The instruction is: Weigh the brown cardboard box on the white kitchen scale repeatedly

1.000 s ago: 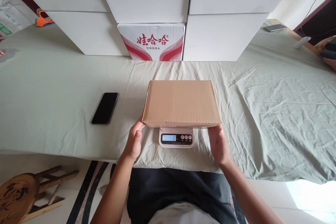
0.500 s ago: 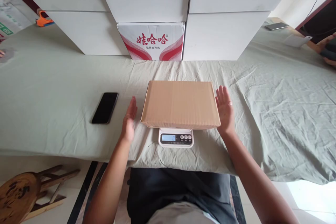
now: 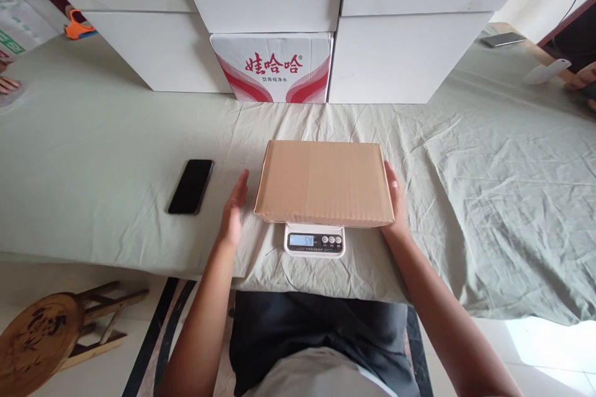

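Note:
A brown cardboard box [image 3: 325, 181] rests on a small white digital kitchen scale [image 3: 315, 250], covering its platform. The scale's lit display seems to read 54. My left hand [image 3: 236, 211] is open beside the box's left end, with a gap between palm and cardboard. At the other end, my right hand [image 3: 395, 201] lies with fingers stretched along the box's right side; part of it is hidden behind the edge, and I cannot tell whether it presses on the cardboard. A black smartphone [image 3: 190, 187] lies left of my left hand.
White boxes [image 3: 386, 59] are stacked at the back, around a carton with red lettering [image 3: 274, 68]. An orange tool [image 3: 78, 25] lies far left. Other people's hands show at the left and right edges. A wooden stool [image 3: 40, 341] stands below the table [image 3: 116, 198].
My right hand has come in against or close to the box's right end. The scale's reading has gone from 0 to about 54. The view has shifted slightly.

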Demonstrator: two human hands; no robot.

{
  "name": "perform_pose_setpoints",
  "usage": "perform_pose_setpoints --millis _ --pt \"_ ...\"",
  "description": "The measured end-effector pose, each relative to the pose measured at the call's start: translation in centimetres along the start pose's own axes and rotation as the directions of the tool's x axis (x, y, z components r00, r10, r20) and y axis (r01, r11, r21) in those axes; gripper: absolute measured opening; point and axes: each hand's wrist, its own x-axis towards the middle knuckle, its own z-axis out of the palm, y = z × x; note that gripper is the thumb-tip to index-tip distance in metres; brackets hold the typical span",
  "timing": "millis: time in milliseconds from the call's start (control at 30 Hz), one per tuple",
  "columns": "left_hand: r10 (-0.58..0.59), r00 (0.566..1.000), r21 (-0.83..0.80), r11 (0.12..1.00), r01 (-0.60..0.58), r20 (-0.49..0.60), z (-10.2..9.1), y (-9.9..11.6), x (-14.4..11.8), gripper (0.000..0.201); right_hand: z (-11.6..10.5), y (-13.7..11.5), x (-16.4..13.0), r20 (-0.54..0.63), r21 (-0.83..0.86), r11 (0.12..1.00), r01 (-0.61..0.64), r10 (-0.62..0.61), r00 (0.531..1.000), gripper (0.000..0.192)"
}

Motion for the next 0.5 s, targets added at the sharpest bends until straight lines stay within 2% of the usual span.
perform_pose_setpoints --millis 233,333,500 --pt "-0.047 0.999 0.079 0.996 0.045 0.022 0.51 0.35 -0.03 0.079 0.34 -0.53 -0.20 0.003 -0.039 0.999 0.011 -0.010 1.000 0.053" --pt "-0.081 0.995 0.130 0.989 0.074 0.049 0.48 0.47 -0.03 0.076 0.30 -0.36 -0.26 -0.004 -0.058 0.998 -0.003 0.002 1.000 0.049" --pt "-0.104 0.993 0.178 0.980 0.092 0.063 0.38 0.83 -0.06 0.073 -0.23 0.26 -0.24 0.049 -0.112 0.994 0.004 0.001 0.999 0.049"
